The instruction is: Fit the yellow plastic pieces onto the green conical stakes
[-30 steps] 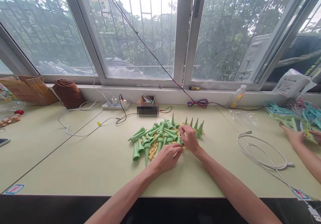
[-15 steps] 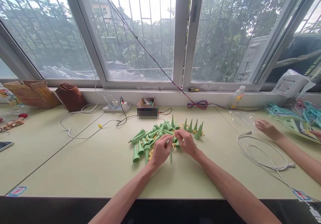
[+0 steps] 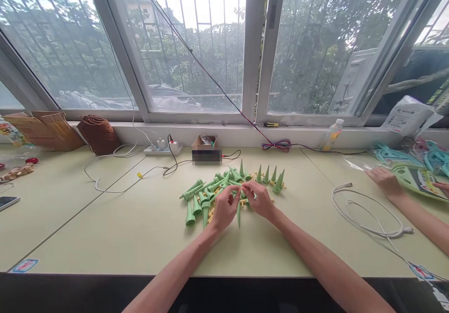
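My pale, smooth table (image 3: 122,238), crossed by dark seams, runs beneath barred, metal-framed windows (image 3: 182,46) with trees outside. At its left edge lies a flat phone (image 3: 9,202); behind stand a battered cardboard carton (image 3: 52,133) and a wrinkled brown bundle (image 3: 99,135), then a white power strip (image 3: 150,150). Mid-table, glossy green plastic spikes (image 3: 196,205), long cones with ridged collars, are heaped over stubby yellow pegs (image 3: 210,215). My left hand (image 3: 226,205) pinches one spike (image 3: 239,215) at the heap's near side, its point down. My right hand (image 3: 259,200) meets it, fingers bent; I can't tell whether they grip anything. To the right, some cones (image 3: 266,175) stand point-up. Further over come a clear bottle (image 3: 331,136), a loosely coiled white cable (image 3: 382,235) and another person's hand (image 3: 384,182) beside flat, pale-green plastic pieces (image 3: 405,175).
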Demonstrator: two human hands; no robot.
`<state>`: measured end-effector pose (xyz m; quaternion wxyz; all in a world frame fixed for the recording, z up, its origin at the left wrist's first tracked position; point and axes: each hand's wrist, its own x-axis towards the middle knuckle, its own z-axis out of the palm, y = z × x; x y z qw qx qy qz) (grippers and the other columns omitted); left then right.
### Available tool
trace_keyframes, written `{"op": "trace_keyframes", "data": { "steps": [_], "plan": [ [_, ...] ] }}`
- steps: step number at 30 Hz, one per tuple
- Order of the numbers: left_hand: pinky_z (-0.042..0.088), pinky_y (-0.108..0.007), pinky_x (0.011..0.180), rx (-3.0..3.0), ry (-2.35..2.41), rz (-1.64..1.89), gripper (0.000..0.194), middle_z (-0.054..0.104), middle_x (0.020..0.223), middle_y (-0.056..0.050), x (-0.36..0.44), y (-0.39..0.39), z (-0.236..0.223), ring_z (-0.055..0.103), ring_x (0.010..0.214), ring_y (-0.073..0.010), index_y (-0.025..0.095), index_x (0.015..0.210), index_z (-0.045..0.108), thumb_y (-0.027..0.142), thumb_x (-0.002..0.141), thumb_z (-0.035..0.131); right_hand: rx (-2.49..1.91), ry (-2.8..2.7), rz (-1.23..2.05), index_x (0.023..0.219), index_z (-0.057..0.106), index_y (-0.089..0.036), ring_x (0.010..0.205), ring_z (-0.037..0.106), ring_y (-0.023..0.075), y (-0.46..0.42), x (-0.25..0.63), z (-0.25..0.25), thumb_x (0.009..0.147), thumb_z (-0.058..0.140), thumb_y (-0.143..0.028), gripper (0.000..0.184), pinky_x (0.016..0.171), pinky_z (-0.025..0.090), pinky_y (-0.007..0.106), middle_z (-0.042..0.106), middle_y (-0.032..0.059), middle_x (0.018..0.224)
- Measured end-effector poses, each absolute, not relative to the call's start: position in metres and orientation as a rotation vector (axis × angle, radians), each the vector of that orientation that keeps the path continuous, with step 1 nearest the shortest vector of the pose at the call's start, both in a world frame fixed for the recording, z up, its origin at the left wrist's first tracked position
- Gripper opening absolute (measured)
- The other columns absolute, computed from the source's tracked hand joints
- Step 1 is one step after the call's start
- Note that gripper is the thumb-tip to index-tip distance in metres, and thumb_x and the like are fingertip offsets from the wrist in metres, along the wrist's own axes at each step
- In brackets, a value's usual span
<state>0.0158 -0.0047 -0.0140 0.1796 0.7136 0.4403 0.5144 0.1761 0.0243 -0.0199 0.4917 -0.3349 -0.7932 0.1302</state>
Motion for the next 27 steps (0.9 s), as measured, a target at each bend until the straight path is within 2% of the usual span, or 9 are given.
{"op": "trace_keyframes", "data": {
  "steps": [16,27],
  "plan": [
    [0.038,-0.021,0.046,1.864,1.210,1.452,0.021,0.064,0.080,-0.002,0.0141,-0.0014,-0.0153,0.046,0.049,-0.0076,0.018,0.092,0.062,0.035,0.095,0.052,-0.791,-1.934,0.368,0.094,0.062,-0.021,0.069,0.057,0.0163,0.0201,0.1730,-0.0189,0.100,0.045,-0.030,0.020,0.061,0.047,0.028,0.064,0.0053,0.083],
    [0.043,-0.022,0.049,1.888,1.213,1.463,0.022,0.066,0.083,-0.004,0.0126,0.0001,-0.0157,0.052,0.056,-0.0106,0.017,0.091,0.063,0.037,0.095,0.053,-0.802,-1.928,0.359,0.093,0.061,-0.021,0.069,0.058,0.0162,0.0196,0.1719,-0.0180,0.100,0.045,-0.031,0.021,0.059,0.047,0.026,0.064,0.0051,0.083]
  ]
}}
